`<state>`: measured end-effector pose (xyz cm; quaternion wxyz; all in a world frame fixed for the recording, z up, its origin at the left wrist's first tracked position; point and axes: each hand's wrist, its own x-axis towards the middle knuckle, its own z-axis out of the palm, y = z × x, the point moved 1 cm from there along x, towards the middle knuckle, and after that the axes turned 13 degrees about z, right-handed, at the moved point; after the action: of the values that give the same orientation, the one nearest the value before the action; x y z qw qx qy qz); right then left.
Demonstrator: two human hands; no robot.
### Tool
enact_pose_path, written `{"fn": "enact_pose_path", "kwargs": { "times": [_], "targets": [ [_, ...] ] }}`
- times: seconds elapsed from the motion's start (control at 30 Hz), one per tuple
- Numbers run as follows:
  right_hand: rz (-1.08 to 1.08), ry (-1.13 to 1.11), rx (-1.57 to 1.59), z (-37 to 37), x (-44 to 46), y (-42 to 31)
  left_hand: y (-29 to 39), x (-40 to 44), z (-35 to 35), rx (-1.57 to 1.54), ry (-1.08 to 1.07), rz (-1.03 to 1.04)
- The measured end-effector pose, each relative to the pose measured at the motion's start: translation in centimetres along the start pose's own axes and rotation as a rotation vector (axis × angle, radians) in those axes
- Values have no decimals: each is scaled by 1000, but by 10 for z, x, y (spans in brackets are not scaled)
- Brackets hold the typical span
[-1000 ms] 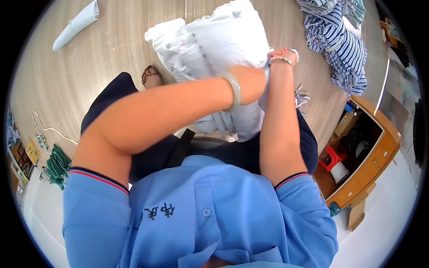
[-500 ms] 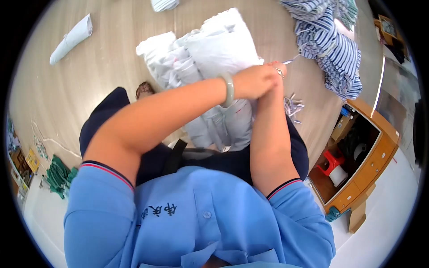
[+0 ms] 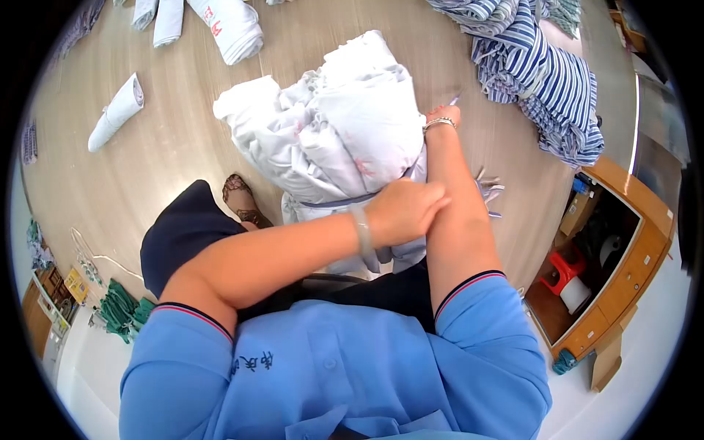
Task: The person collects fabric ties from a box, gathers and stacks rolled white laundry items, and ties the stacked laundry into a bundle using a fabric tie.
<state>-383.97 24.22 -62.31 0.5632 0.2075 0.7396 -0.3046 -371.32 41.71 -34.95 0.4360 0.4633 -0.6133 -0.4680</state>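
A bundle of white cloth (image 3: pixel 367 125) with faint reddish marks lies in front of me, with a dark grey-purple cloth strip (image 3: pixel 334 204) running round its near part. My left hand (image 3: pixel 403 211), below a pale bangle, is closed in a fist at the bundle's near right, beside my right forearm. The strip passes behind that fist; what its fingers hold is hidden. My right hand (image 3: pixel 444 115), with a bracelet at its wrist, is closed at the bundle's far right edge. A thin strip end (image 3: pixel 455 100) sticks out of it.
Striped blue-and-white cloth (image 3: pixel 543 81) is piled at the right, and loose strips (image 3: pixel 489 191) lie nearer. Rolled white cloths (image 3: pixel 231 29) lie at the back, another roll (image 3: pixel 117 114) at the left. An open wooden cabinet (image 3: pixel 616 271) stands at the right. A foot (image 3: pixel 242 198) shows beside the bundle.
My left hand has come down and nearer to me, away from my right hand. The right hand stays at the bundle's right edge. The strip round the bundle now shows, and the view has shifted.
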Motion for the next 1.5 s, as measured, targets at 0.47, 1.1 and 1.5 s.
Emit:
{"fn": "enact_pose_path", "kwargs": {
  "times": [0.47, 1.1, 1.5],
  "targets": [
    [-205, -392, -681, -57, -80, 11, -47, -47, 0, 410, -229, 521],
    [-150, -708, -276, -157, -190, 61, -40, -57, 4, 460, -88, 579],
    [-397, -641, -74, -127, -190, 57, -37, -53, 8, 457, -165, 531]
  ]
}}
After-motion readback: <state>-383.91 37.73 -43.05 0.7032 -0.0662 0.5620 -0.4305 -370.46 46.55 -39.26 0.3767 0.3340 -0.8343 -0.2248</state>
